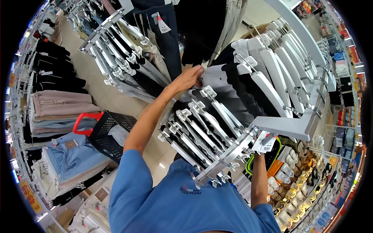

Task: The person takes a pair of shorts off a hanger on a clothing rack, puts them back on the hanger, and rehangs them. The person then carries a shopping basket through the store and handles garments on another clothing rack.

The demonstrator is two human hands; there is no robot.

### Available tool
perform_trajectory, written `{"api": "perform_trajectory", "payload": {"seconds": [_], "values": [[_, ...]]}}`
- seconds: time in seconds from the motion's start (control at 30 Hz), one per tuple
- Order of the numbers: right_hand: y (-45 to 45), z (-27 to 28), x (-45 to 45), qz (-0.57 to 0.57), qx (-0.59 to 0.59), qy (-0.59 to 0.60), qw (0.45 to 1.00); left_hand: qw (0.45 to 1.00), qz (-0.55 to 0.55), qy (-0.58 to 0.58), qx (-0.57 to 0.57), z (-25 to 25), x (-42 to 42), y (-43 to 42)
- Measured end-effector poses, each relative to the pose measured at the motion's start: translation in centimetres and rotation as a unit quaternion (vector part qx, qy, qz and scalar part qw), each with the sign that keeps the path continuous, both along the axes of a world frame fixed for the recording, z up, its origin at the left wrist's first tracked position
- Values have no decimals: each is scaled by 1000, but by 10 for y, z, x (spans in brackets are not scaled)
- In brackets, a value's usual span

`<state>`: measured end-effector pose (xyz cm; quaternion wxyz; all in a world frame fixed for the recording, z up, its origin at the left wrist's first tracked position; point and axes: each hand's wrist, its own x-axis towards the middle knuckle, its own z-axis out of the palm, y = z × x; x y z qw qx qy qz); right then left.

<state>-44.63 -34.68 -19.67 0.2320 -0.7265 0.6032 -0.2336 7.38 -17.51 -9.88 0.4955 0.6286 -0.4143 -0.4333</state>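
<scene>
My left hand [190, 77] reaches over the near row of hangers. Its fingers are closed at the edge of a light grey garment [217, 77] that hangs beside a black one [241, 87]. Only the wrist side of my right hand [259, 157] shows, below a white price tag [265, 143] near the metal display arm; its fingers are hidden, so I cannot tell whether they hold the tag. Between my arms, white clip hangers [184, 114] carry dark and grey garments on a metal rail [217, 163].
A black shopping basket [112, 132] with a red handle [87, 116] is at the left, near folded light blue clothes [75, 149]. White hangers [279, 66] crowd the right rail. Dark trousers [161, 42] hang ahead. Packaged goods [291, 174] line the lower right.
</scene>
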Motion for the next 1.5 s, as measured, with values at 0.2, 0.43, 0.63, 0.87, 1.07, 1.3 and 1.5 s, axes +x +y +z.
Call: {"api": "perform_trajectory", "payload": {"seconds": [0.2,0.43,0.63,0.87,1.07,1.3,1.5], "values": [[-1,2,-6,-10,-5,-2,1000,981,158,-68,-92,1,19,8],[4,-3,-5,-13,-7,1,1000,974,33,-203,-90,-19,-16,15],[18,-10,-2,2,5,8,1000,988,-139,-24,-63,-67,-14,24],[34,-12,-3,22,22,24,999,974,-218,8,66,-132,-11,17],[41,-20,-6,29,32,33,999,924,119,-349,-99,-76,18,16],[46,-25,0,38,38,36,998,958,-53,-262,105,-88,-7,50],[49,-29,-1,53,46,45,997,940,174,-295,-4,-77,-17,100]]}}
